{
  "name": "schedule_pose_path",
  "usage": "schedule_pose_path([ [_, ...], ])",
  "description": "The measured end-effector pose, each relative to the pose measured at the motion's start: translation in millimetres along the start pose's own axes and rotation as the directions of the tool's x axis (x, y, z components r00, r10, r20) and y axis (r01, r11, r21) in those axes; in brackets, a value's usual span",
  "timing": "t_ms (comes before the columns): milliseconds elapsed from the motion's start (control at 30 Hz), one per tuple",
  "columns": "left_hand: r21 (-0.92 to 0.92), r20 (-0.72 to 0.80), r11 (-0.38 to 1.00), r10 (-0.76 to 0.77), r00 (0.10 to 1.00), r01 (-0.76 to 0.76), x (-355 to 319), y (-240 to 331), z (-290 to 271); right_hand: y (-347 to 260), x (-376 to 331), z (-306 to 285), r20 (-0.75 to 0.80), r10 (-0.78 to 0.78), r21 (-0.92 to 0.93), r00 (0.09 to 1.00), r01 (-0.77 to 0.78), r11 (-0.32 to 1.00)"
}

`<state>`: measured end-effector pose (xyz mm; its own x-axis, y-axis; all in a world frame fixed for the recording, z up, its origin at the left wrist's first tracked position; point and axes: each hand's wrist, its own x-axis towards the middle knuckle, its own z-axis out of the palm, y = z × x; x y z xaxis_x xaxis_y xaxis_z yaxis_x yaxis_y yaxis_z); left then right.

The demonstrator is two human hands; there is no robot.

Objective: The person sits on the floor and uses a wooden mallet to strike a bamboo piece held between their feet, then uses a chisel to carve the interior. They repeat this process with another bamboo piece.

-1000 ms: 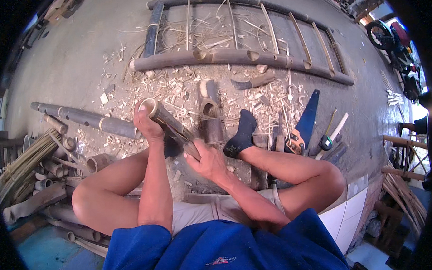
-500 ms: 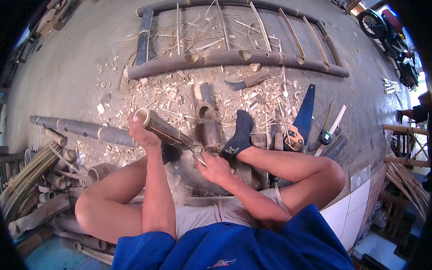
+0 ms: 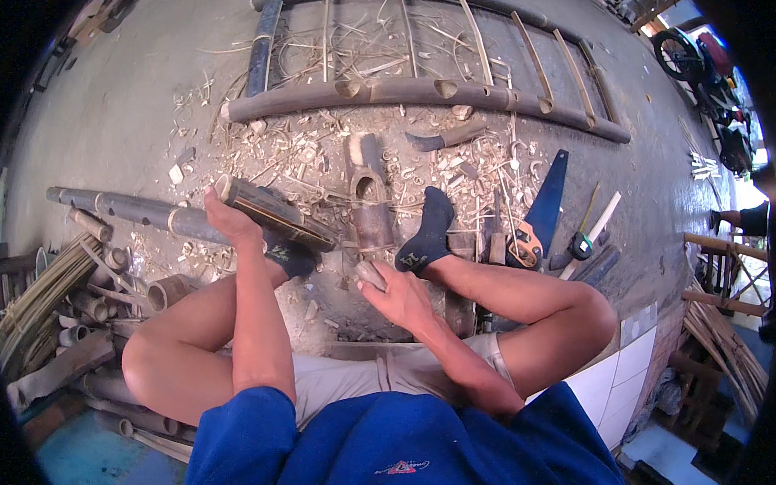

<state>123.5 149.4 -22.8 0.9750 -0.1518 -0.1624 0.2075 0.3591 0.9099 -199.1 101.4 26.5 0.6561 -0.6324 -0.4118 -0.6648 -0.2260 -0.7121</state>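
Observation:
I sit on a concrete floor with my legs bent in front of me, dark socks on both feet. My left hand [image 3: 227, 221] grips the far end of a short dark bamboo piece [image 3: 276, 214], which slants down to the right towards my feet. My right hand [image 3: 396, 295] is wrapped around the handle of a tool [image 3: 369, 274] whose blade points at the lower end of the bamboo piece; the blade itself is mostly hidden.
A bamboo ladder frame [image 3: 434, 91] lies across the floor ahead amid wood chips. A long bamboo pole [image 3: 130, 209] lies left. A short bamboo tube [image 3: 372, 226] stands by my feet. A blue-bladed handsaw [image 3: 536, 212] and hand tools lie right. Bamboo offcuts pile at left.
My left hand has tilted the bamboo piece flatter and swung its far end leftward. My right hand has drawn back a little from the piece's lower end.

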Motion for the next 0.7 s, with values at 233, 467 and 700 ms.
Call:
schedule_pose_path([
  [233, -0.041, -0.055, 0.999, -0.031, 0.998, 0.029, 14.6, -8.6, -7.5, 13.7, 19.3, 13.0, 0.050, 0.012, -0.041, 0.999, -0.010, 0.999],
  [467, -0.040, -0.090, 0.999, 0.028, 0.996, -0.032, 13.5, -5.5, -6.0, 10.6, 21.8, 11.0, 0.063, -0.018, -0.128, 0.998, 0.026, 0.991],
  [700, -0.058, -0.102, 0.998, -0.020, 0.995, 0.014, 10.2, 0.1, -3.4, 15.3, 23.4, 14.1, 0.080, -0.022, -0.147, 0.997, 0.034, 0.989],
])
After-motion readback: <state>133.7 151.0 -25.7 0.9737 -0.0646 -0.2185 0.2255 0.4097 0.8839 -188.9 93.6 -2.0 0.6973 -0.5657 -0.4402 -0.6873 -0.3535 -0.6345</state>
